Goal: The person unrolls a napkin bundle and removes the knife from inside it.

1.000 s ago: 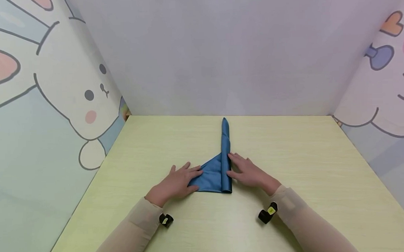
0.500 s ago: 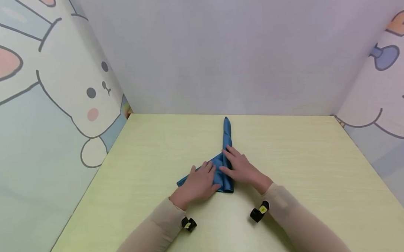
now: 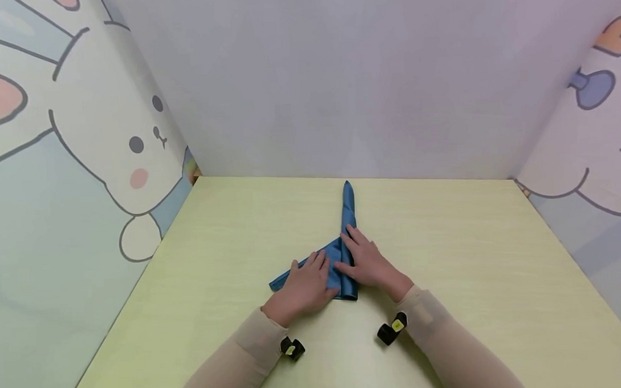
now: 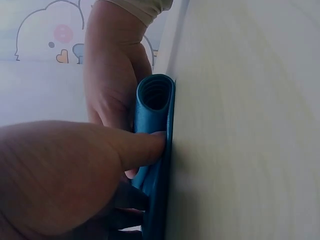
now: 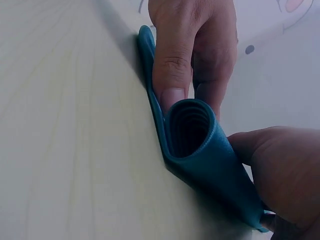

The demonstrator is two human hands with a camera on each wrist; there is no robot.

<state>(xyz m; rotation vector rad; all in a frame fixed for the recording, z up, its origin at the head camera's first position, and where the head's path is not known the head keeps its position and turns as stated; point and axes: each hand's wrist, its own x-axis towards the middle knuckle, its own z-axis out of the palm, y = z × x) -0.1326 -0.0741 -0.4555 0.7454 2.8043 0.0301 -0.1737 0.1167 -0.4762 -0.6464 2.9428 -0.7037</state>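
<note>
A blue satiny cloth (image 3: 347, 210) lies on the table, its right side rolled into a long narrow tube that points away from me. To the left, a flat triangular part (image 3: 334, 251) is still spread out. My left hand (image 3: 304, 286) rests with extended fingers on that flat part, its thumb close beside the roll. Across the tube lie the fingers of my right hand (image 3: 372, 264), fairly straight and pressing from the right. Both wrist views show the hollow, layered near end of the roll (image 5: 212, 160). The left thumb presses the cloth beside it.
The pale wooden table (image 3: 445, 240) extends around the cloth on both sides. A plain light wall (image 3: 337, 90) stands at its back edge, and cartoon-printed panels (image 3: 98, 144) flank it. Black wrist cameras (image 3: 292, 349) sit under both sleeves.
My left hand has moved right over the flat part toward the roll, uncovering the cloth's left tip. The right hand has shifted left, from the roll's side onto it.
</note>
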